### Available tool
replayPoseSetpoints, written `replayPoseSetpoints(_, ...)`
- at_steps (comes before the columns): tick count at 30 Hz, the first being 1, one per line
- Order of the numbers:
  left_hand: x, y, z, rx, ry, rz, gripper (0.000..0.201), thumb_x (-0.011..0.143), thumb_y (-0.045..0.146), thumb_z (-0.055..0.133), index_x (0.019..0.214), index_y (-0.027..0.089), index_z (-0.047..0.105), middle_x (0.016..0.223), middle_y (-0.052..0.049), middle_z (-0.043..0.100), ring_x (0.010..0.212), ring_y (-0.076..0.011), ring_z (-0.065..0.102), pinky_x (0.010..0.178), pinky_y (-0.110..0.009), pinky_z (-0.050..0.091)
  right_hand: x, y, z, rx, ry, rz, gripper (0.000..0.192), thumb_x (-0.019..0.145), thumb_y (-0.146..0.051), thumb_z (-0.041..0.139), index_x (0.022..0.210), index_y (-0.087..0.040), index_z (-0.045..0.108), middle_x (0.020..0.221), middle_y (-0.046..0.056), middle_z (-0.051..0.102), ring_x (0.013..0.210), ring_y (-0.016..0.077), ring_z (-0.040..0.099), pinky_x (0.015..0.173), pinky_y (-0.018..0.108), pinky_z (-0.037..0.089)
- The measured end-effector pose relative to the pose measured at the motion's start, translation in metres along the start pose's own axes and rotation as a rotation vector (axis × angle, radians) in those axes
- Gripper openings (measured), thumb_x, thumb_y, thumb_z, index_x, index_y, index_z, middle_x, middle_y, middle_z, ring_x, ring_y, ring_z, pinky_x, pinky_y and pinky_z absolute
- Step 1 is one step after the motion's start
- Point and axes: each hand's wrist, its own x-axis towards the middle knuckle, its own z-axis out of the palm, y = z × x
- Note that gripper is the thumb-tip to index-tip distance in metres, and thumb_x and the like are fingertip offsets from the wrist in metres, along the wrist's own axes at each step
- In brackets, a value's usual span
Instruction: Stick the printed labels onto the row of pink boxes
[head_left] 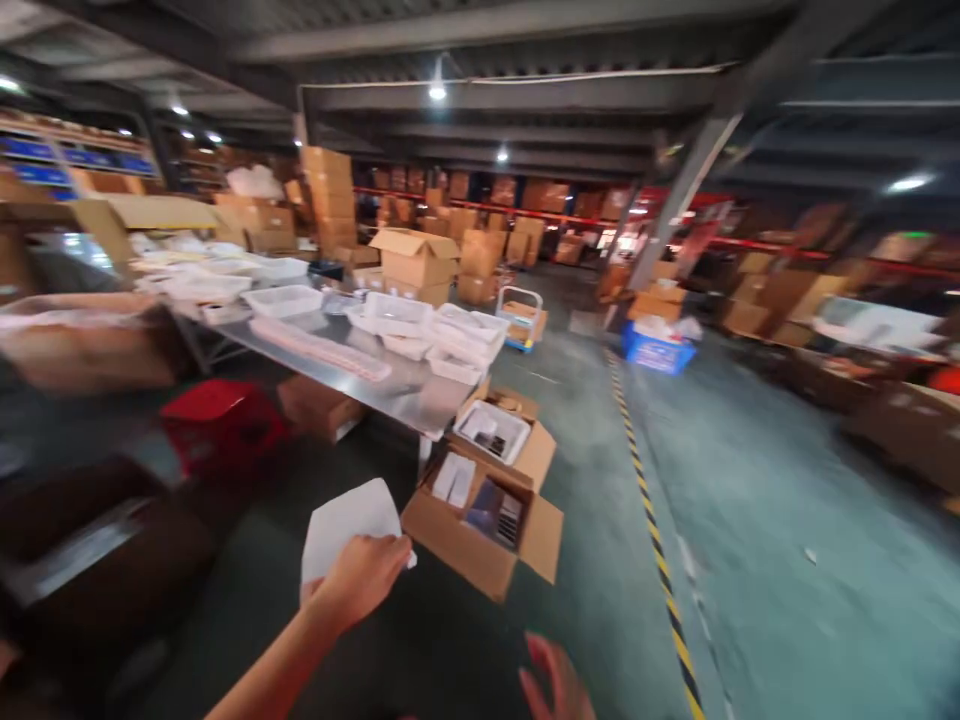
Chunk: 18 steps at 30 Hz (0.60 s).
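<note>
The left hand [367, 578] pinches a white sheet [341, 520] near a carton's edge [461, 552]; the right hand [556, 682], fingers parted, overhangs open floor [581, 560].

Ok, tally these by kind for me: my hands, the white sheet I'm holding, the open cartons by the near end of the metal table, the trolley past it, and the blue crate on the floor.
Hands: 2 (left hand, right hand)
White sheet: 1
Open cartons: 2 (front carton, rear carton)
Trolley: 1
Blue crate: 1
Total: 7
</note>
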Motion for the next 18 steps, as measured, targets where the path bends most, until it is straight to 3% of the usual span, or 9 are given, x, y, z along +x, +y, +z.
replayPoseSetpoints(4, 0.006, -0.046, -0.018, -0.086, 0.045, -0.062, 0.027, 0.101, 0.027, 0.038, 0.097, 0.022, 0.064, 0.087, -0.003, 0.074, 0.081, -0.0198, 0.072, 0.068, -0.027, 0.047, 0.095, -0.066, 0.079, 0.208, -0.372, -0.323, 0.029, 0.091, -0.028, 0.057, 0.12, -0.025, 0.062, 0.111, 0.007, 0.071, 0.102, 0.0233, 0.07, 0.089, 0.034, 0.06)
replayPoseSetpoints(7, 0.015, -0.074, -0.025, -0.12, 0.215, -0.008, 0.023, 0.099, 0.026, 0.043, 0.088, 0.02, 0.062, 0.075, -0.001, 0.071, 0.065, -0.0165, 0.069, 0.056, -0.025, 0.042, 0.155, -0.109, 0.133, 0.396, -0.427, -0.497, 0.036, 0.09, -0.028, 0.06, 0.126, -0.025, 0.056, 0.114, 0.008, 0.069, 0.109, 0.0239, 0.066, 0.095, 0.037, 0.056)
replayPoseSetpoints(12, 0.046, -0.132, -0.028, -0.181, 0.515, -0.008, 0.022, 0.101, 0.027, 0.04, 0.089, 0.022, 0.059, 0.066, 0.003, 0.066, 0.051, -0.0121, 0.063, 0.048, -0.024, 0.038, 0.215, -0.13, 0.219, 0.642, -0.418, -0.435, 0.025, 0.093, -0.023, 0.058, 0.118, -0.025, 0.058, 0.102, 0.005, 0.072, 0.094, 0.0182, 0.068, 0.086, 0.029, 0.056)
replayPoseSetpoints(15, 0.07, -0.173, -0.033, -0.168, 0.565, -0.073, 0.022, 0.101, 0.029, 0.039, 0.098, 0.023, 0.059, 0.064, 0.004, 0.066, 0.047, -0.011, 0.062, 0.045, -0.022, 0.038, 0.254, -0.134, 0.27, 0.732, -0.538, -0.372, 0.021, 0.091, -0.022, 0.06, 0.112, -0.025, 0.063, 0.097, 0.002, 0.074, 0.089, 0.0164, 0.07, 0.082, 0.026, 0.056)
replayPoseSetpoints(18, 0.094, -0.21, -0.041, -0.129, 0.562, -0.192, 0.025, 0.101, 0.032, 0.038, 0.095, 0.023, 0.06, 0.063, 0.004, 0.067, 0.047, -0.0112, 0.063, 0.045, -0.021, 0.041, 0.303, -0.147, 0.316, 0.785, -0.666, -0.365, 0.016, 0.09, -0.024, 0.061, 0.104, -0.025, 0.069, 0.093, 0.0, 0.076, 0.084, 0.0162, 0.072, 0.08, 0.026, 0.056)
